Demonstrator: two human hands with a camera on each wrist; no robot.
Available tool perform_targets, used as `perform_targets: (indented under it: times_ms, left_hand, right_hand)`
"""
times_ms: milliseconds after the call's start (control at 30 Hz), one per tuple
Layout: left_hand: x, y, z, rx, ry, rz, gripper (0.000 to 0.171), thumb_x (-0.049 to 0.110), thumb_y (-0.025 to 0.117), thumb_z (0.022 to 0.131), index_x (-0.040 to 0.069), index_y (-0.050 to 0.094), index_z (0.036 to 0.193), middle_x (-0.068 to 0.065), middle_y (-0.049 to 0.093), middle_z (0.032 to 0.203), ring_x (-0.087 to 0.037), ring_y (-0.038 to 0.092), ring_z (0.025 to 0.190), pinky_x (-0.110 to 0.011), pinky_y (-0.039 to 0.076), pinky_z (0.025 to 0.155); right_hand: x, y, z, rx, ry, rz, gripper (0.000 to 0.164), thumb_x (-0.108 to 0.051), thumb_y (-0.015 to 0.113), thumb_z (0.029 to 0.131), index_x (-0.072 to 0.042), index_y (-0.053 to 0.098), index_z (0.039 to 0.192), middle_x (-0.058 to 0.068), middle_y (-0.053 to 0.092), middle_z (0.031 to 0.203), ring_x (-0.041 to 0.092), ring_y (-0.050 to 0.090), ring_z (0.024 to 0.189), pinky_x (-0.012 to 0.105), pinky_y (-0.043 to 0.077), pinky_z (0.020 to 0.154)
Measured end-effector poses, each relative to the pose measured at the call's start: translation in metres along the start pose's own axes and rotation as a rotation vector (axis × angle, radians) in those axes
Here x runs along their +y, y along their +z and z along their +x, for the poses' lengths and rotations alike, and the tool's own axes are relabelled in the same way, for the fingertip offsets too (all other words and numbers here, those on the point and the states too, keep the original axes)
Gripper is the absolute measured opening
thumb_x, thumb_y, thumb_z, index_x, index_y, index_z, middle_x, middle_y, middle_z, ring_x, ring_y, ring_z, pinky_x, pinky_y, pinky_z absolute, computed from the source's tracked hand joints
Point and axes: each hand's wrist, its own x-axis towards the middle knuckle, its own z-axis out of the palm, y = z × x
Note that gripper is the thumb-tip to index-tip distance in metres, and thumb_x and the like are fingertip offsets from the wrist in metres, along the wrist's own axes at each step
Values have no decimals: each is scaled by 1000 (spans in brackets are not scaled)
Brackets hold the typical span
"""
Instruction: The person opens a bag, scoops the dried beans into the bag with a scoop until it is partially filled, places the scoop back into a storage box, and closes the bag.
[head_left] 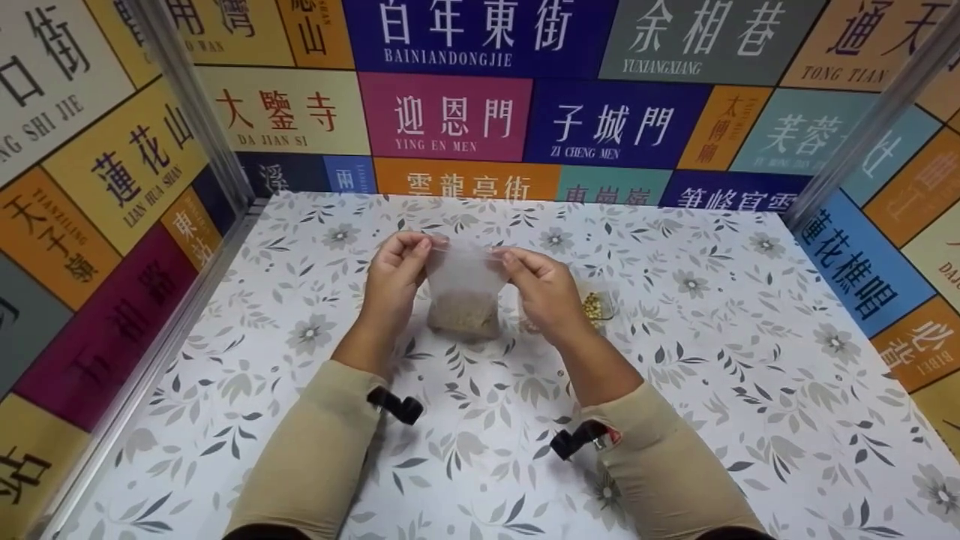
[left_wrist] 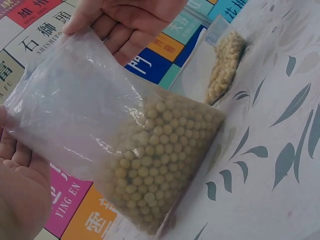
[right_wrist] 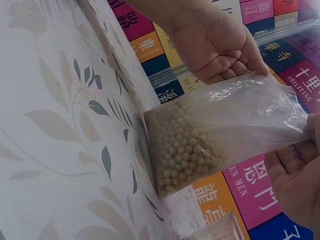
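A clear plastic bag (head_left: 465, 289) stands upright on the table, its lower part filled with small round tan beans (left_wrist: 160, 155) and its upper part slack. At its top left corner, my left hand (head_left: 394, 274) pinches the plastic between thumb and fingers. My right hand (head_left: 547, 289) pinches the opposite top corner, so the mouth edge is stretched between both hands. Both wrist views show the bag's filled end down at the tabletop.
Behind my right hand lies a clear plastic pack (head_left: 606, 309) with yellowish beans (left_wrist: 225, 65), partly hidden in the head view. The flower-patterned table (head_left: 480, 450) is bordered by panels (head_left: 457, 116) with coloured street-name signs at the back and sides.
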Motion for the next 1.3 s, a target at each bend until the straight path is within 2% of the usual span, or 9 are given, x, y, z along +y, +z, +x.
perform_targets:
  times_ms: [167,367,433,700,933,1300]
  left_hand:
    - [-2,-4,2,-19,-21,39,6,13,64,108,9,66,112,-4,78,115,-19,73,118,-30,60,101]
    - [-1,-8,3,-48,-77,148,32,20,73,103,4,65,130,-6,77,124,-20,71,121,-30,60,104]
    - [-2,-9,3,-47,-78,182,34,22,76,101,6,66,130,-6,77,124,-19,71,120,-30,60,104]
    - [-5,-8,4,-33,-47,159,19,15,80,97,9,71,113,-6,80,114,-18,75,112,-28,62,99]
    - [-3,-8,2,-21,-47,149,16,11,79,98,7,73,112,-5,82,112,-18,77,110,-28,62,99]
    - [-3,-7,3,-15,-8,143,11,5,75,99,7,72,108,-4,83,109,-18,78,107,-30,62,101]
  right_hand:
    - [2,-2,2,6,13,-10,30,-28,64,109,-10,77,129,8,78,131,19,73,121,34,58,109]
    - [4,-2,1,26,5,-14,29,-27,69,106,-8,77,127,7,80,123,14,74,110,27,60,100]
    - [5,-2,2,32,9,-10,28,-26,72,104,-8,78,124,6,81,118,13,73,106,25,60,96]
    - [4,-1,3,77,59,-31,25,-30,77,100,-9,82,113,0,81,101,13,73,96,24,61,89]
    - [1,1,2,91,48,-22,21,-22,77,100,-6,82,112,2,83,103,12,73,95,22,60,87]
    - [3,-1,4,99,70,-106,21,-30,78,100,-12,83,109,3,83,105,14,75,96,25,61,84]
